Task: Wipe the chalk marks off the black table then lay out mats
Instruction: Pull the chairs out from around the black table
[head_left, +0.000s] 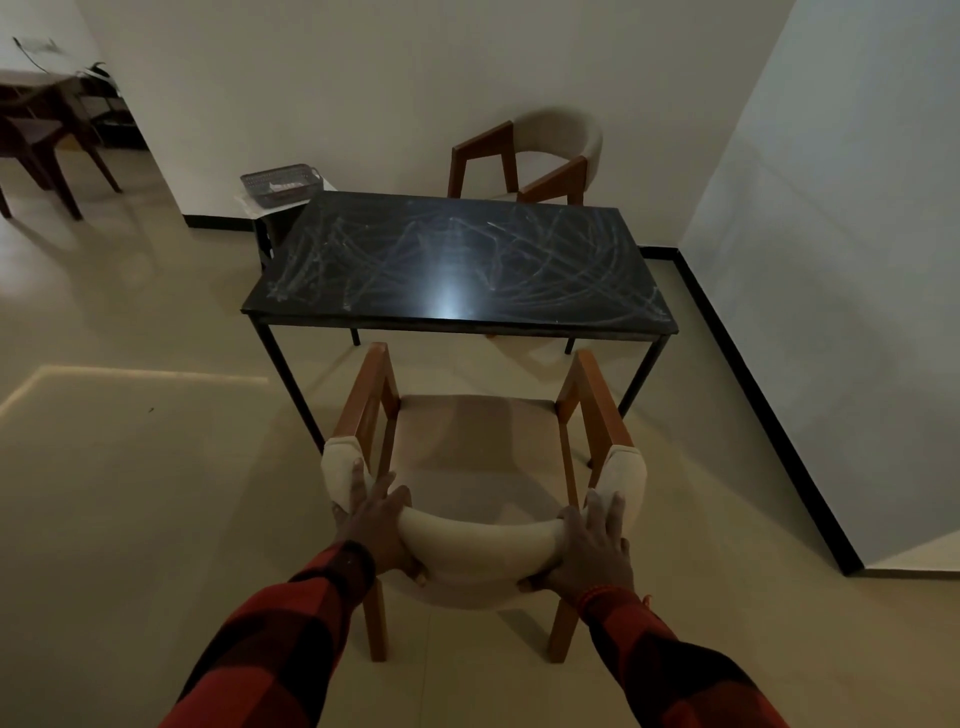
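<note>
Fingers (363, 480) of the left hand (376, 525) are spreading over the left curve of the near chair's (475, 441) padded backrest, thumb hooking over its top edge, so that hand is grasping the backrest. The right hand (592, 551) is gripping the right curve in the same way, its fingers lying flat over the cushion. Both sleeves (291, 639) are reaching forward from the near edge of the view.

The chair is standing on the floor (130, 493) just on the near side of the table, its seat facing the tabletop (457, 260) and its arms coming close to the near edge without going under it.

The tabletop is lying straight ahead, black and glossy, and the chalk marks (561, 260) are crossing it from left to right in pale scribbles, with a patch of glare near the middle. By this showing, no wiping is under way: the marks are covering the whole surface. No cloth is showing in either hand or on the tabletop, and no mats are lying there. A basket (280, 183) is sitting on a low stand just beyond the far left corner; what it is holding is too dim to tell. A second chair (540, 156) is standing at the far side against the wall.

Both parts of the task are looking undone. The chair work is likely only clearing access to the table.
</note>
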